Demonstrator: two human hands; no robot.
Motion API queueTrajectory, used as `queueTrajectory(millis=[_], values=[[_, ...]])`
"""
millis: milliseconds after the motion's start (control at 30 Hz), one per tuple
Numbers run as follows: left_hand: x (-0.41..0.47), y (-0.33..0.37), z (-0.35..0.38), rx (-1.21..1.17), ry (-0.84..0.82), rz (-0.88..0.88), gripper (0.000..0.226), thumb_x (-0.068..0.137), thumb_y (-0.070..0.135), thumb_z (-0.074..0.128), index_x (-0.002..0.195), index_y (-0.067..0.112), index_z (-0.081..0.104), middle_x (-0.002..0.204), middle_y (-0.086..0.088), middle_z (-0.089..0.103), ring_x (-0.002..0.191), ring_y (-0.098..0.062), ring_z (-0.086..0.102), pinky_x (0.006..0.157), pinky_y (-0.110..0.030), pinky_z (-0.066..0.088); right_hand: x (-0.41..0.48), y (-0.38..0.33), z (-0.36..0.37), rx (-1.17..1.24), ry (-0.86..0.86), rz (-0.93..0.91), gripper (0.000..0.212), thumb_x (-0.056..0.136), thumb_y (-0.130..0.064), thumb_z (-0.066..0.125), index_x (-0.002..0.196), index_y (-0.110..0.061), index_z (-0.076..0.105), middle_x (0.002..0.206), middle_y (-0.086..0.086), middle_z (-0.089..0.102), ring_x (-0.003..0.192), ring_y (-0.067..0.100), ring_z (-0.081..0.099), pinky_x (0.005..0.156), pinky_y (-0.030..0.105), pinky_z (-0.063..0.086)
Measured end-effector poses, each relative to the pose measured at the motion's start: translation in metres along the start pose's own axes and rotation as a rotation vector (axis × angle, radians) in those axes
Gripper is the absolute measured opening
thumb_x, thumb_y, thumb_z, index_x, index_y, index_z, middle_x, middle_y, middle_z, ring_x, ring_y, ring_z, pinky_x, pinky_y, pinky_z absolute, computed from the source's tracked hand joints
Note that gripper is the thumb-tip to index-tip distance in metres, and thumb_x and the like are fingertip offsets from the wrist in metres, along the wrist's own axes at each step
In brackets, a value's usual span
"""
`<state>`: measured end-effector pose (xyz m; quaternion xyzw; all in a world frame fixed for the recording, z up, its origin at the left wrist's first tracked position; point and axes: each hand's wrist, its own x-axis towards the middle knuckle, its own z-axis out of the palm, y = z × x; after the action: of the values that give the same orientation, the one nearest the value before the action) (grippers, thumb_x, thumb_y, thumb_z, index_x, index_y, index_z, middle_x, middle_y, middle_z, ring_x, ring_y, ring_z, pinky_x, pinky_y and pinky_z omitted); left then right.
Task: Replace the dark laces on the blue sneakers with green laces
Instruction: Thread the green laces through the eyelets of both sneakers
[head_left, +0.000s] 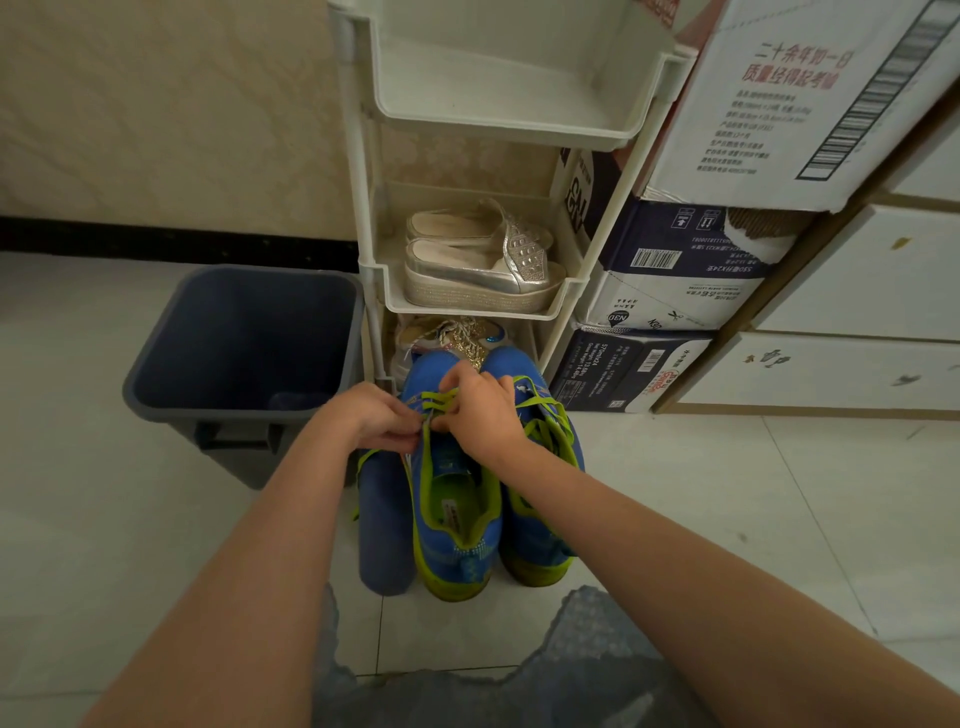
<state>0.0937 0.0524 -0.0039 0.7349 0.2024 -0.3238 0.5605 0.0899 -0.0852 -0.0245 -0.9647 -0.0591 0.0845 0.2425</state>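
Blue sneakers (467, 556): pair, lower centre of frame, toes toward the white rack (498, 132). Green lace (439, 397) is threaded on both. Left hand (371, 415) and right hand (483, 410) each pinch the lace above the nearer shoe's tongue. Lace judged light, limp and flat, best pinched close to its tips.

Both forearms bare, stretched forward, converging above the sneaker (457, 525). Left hand (382, 415) palm down, fingers curled, pinching the lace (439, 399) over the sneaker's tongue. Right hand (480, 410) knuckles up, pinching the same lace, fingertips almost meeting the left's.
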Motion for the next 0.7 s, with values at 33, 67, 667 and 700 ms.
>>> queueTrajectory(millis=[33, 67, 667, 700], values=[[-0.001, 0.0, 0.002, 0.009, 0.009, -0.011, 0.007, 0.088, -0.008, 0.057, 0.094, -0.009, 0.061, 0.091, -0.021, 0.06, 0.068, -0.022, 0.06, 0.073, -0.027, 0.054, 0.0, 0.0, -0.001, 0.041, -0.017, 0.016, 0.03, 0.083, -0.023, 0.071, 0.109, -0.017, 0.056, 0.105, 0.004, 0.067, 0.111, 0.022, 0.045, 0.094, 0.034, 0.024], [-0.003, 0.0, 0.003, 0.038, 0.021, -0.028, 0.004, 0.089, -0.007, 0.057, 0.086, -0.006, 0.061, 0.086, -0.02, 0.06, 0.064, -0.021, 0.061, 0.064, -0.026, 0.055, 0.0, -0.001, -0.002, 0.053, -0.034, 0.013, 0.026, 0.084, -0.021, 0.069, 0.107, -0.018, 0.057, 0.106, 0.002, 0.066, 0.113, 0.022, 0.043, 0.093, 0.033, 0.023], [-0.026, 0.017, -0.009, -0.007, 0.035, -0.122, 0.04, 0.104, 0.022, 0.036, 0.119, -0.011, 0.052, 0.093, -0.028, 0.066, 0.085, -0.039, 0.066, 0.069, -0.048, 0.054, -0.015, -0.032, -0.002, -0.251, 0.115, -0.296, 0.022, 0.088, -0.028, 0.054, 0.092, -0.015, 0.072, 0.091, 0.004, 0.067, 0.101, 0.023, 0.047, 0.087, 0.033, 0.024], [-0.023, 0.016, -0.01, 0.008, 0.047, -0.122, 0.042, 0.103, 0.027, 0.038, 0.109, -0.011, 0.056, 0.079, -0.025, 0.068, 0.072, -0.035, 0.067, 0.065, -0.043, 0.055, -0.019, -0.032, -0.002, -0.208, 0.113, -0.331, 0.021, 0.088, -0.029, 0.056, 0.089, -0.015, 0.072, 0.088, 0.003, 0.067, 0.098, 0.022, 0.047, 0.085, 0.033, 0.024]])
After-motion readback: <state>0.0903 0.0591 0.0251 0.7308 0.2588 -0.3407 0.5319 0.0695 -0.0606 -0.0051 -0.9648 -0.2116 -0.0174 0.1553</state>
